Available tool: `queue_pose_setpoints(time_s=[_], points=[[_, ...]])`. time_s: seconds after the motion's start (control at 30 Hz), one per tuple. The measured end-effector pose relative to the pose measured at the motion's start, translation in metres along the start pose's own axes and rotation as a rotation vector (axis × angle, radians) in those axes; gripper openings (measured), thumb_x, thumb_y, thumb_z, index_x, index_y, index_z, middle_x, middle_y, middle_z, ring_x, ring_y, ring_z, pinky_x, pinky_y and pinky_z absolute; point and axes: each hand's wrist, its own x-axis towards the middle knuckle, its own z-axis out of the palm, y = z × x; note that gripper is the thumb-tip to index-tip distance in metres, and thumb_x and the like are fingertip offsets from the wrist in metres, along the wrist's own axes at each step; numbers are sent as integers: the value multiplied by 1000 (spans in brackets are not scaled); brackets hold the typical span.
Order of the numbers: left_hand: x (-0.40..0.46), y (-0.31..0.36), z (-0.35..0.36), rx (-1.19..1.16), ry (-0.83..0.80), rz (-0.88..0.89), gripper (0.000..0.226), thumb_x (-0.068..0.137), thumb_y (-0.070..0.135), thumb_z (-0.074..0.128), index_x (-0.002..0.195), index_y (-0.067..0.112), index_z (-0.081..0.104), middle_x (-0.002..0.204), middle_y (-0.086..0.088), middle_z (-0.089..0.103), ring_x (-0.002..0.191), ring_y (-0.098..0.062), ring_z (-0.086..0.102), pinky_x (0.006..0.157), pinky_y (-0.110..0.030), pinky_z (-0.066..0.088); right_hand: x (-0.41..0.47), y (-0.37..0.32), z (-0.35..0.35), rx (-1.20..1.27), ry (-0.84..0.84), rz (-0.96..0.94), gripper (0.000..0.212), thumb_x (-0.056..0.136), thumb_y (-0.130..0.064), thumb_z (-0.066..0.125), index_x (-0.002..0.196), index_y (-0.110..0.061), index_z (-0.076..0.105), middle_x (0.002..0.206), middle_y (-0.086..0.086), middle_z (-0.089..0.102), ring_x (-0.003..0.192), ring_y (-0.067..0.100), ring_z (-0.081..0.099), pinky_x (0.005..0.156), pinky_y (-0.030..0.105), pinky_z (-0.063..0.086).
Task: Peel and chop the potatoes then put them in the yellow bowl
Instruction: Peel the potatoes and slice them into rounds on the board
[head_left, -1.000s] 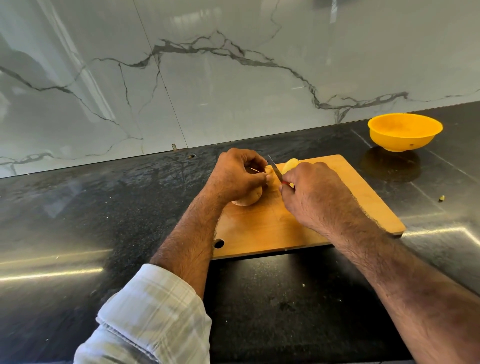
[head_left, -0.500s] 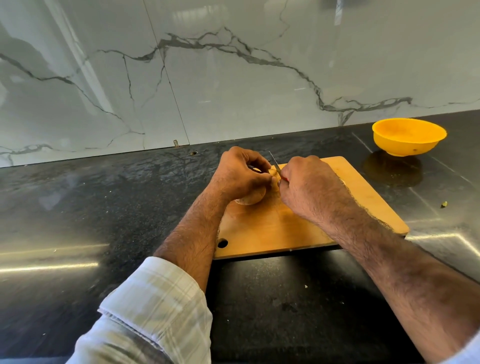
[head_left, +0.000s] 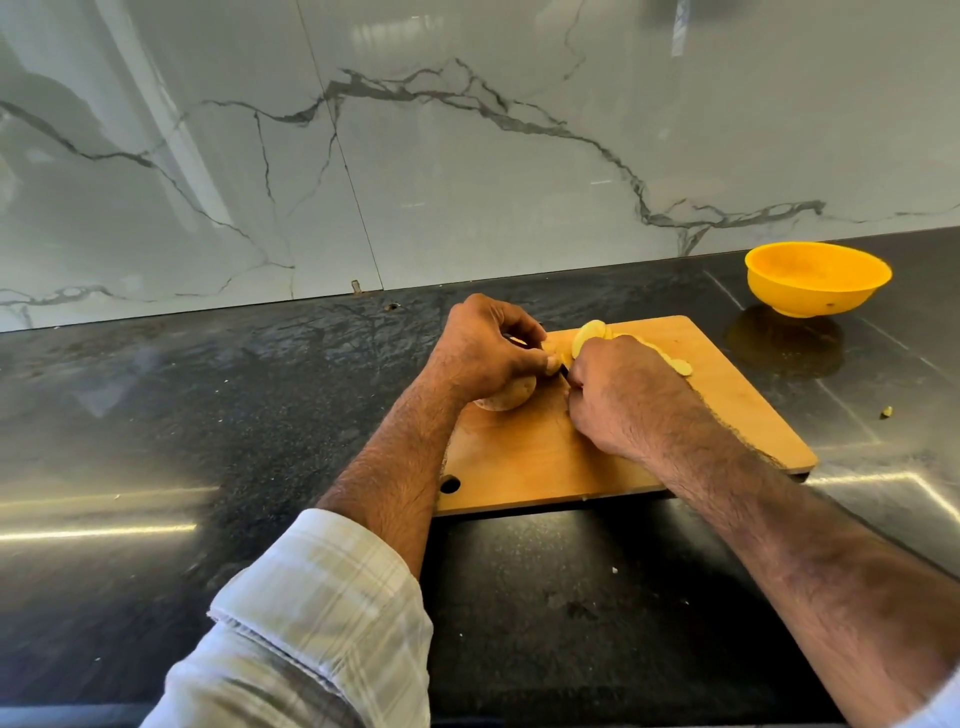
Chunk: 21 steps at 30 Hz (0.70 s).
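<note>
yellow slices (head_left: 589, 332) lie far on the board (head_left: 727, 410); i'm mid-chop, left hand (head_left: 485, 348) gripping the potato (head_left: 511, 397), right hand (head_left: 618, 395) clenching the knife (head_left: 562, 370). next: another clean slice.

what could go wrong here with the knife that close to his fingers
The left hand grips the potato right beside the knife held by the right hand, so a slip might nick a fingertip. Slices on the cutting board may scatter; none are in the yellow bowl yet.
</note>
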Motion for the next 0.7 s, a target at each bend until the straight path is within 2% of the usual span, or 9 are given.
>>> queue_pose_setpoints(time_s=[0.13,0.23,0.4,0.57,0.63,0.7], points=[[0,-1,0,-12,1,-20,19,79,27,93,95,24,83,94,11,78,91,-3,73,82,-25,62,-9,6,2,34,132,37,26,100,-38,64,116,-18,70,94,3,65,83,19,64,68,29,56],[0,0,0,-22,-4,-27,16,82,23,91,96,23,83,95,10,78,93,-5,73,83,-26,61,-10,6,-1,49,173,3,29,103,-40,58,116,-17,71,91,3,66,81,17,64,67,28,56],[1,0,0,-7,-7,-13,17,81,23,91,96,24,83,95,10,78,93,-6,73,87,-31,64,-10,1,-6,87,157,-22,32,104,-38,58,122,-17,73,105,6,73,91,19,69,83,33,62],[2,2,1,-1,0,-20,19,80,23,92,98,22,84,93,9,79,91,-6,74,86,-32,65,-9,-2,-9,89,106,-24,31,104,-36,60,124,-16,72,107,7,73,93,20,69,87,35,62],[1,3,0,1,5,-24,18,80,23,92,97,23,85,91,10,79,89,-5,75,85,-31,65,-9,-4,-9,84,102,-26,29,103,-34,61,122,-15,72,102,6,72,90,19,68,84,32,61],[1,4,0,2,4,-24,19,78,23,94,95,24,85,89,11,80,88,-4,74,84,-30,64,-7,-5,-9,68,106,-21,25,102,-33,62,115,-15,73,86,3,65,80,18,64,72,29,57]])
